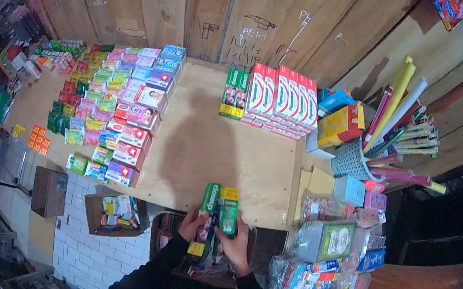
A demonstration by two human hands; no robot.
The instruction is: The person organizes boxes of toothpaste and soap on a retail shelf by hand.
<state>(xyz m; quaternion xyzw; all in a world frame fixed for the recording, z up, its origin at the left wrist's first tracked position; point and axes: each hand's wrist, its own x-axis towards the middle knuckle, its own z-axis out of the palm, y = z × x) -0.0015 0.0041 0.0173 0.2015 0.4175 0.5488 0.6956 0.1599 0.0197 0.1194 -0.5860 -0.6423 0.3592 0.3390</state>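
The inspected pale wooden counter carries a shadow across its middle. From that middle, stacked boxes run from eight to eleven o'clock, with colourful packets beyond at nine. Green cartons stand at one o'clock; white-and-red cartons, side by side, at two. Orange-red cards lie toward nine.

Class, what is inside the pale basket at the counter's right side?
A yellow roll, a white roll and other long, slim items stick out of the basket. Its wall hides their lower ends.
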